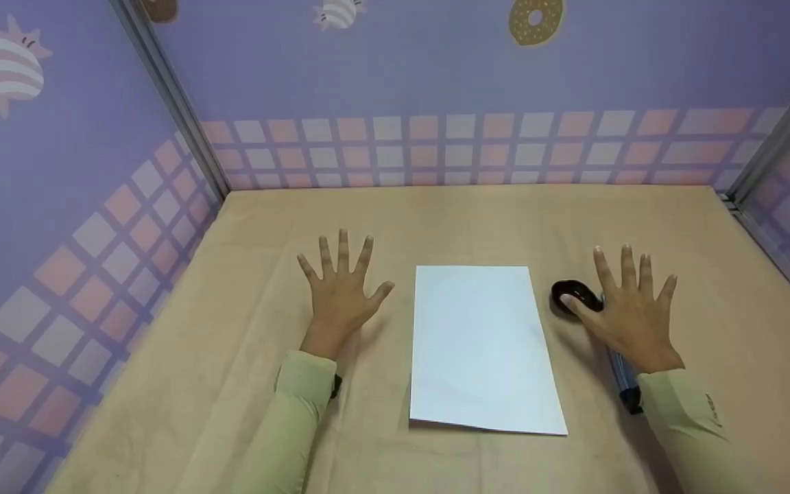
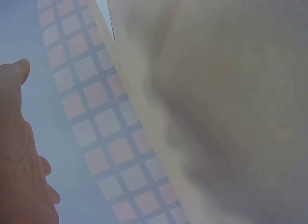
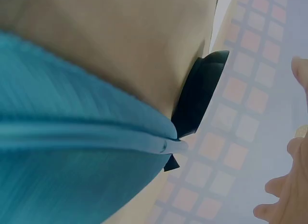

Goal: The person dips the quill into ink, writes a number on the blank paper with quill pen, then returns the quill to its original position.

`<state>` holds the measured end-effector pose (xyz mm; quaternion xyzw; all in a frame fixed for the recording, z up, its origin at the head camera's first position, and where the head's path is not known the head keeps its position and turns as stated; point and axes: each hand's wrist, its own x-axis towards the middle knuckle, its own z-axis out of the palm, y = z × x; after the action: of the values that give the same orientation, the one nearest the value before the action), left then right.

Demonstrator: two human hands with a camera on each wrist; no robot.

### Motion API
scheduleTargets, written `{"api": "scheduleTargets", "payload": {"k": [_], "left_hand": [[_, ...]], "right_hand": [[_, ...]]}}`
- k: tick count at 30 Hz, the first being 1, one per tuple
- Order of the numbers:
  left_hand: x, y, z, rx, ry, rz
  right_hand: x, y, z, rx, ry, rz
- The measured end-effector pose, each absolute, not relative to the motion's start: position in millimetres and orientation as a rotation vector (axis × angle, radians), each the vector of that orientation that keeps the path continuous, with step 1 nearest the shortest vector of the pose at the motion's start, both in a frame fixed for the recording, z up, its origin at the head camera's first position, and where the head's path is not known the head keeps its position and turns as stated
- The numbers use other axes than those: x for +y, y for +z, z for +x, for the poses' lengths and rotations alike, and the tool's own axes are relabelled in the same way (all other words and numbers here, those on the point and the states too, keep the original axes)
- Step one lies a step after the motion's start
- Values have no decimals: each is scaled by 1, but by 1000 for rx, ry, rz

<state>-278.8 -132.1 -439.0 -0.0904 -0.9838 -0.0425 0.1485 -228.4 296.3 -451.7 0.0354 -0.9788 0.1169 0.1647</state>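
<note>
While both hands lie spread, paper sits between — scissors under the right.

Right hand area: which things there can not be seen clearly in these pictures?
- Head view: the right hand covers most of the blue-and-black tool; its kind is unclear.
- Right wrist view: the same tool is blurred, too close, cut by the edges.
- Left wrist view: only blurred tabletop.

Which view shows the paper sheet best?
Head view: the whole white sheet lies flat on the table between both open hands. The left wrist view catches at most a pale sliver at the top edge; in the right wrist view I cannot make it out.
</note>
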Motion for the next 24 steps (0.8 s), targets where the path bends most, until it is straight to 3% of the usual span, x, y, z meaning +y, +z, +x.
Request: {"api": "scheduleTargets", "payload": {"k": [24], "left_hand": [[-139,-430,-272,-2954,-300,-555]], "right_hand": [[306,-447,-216,-2827,551,347]]}}
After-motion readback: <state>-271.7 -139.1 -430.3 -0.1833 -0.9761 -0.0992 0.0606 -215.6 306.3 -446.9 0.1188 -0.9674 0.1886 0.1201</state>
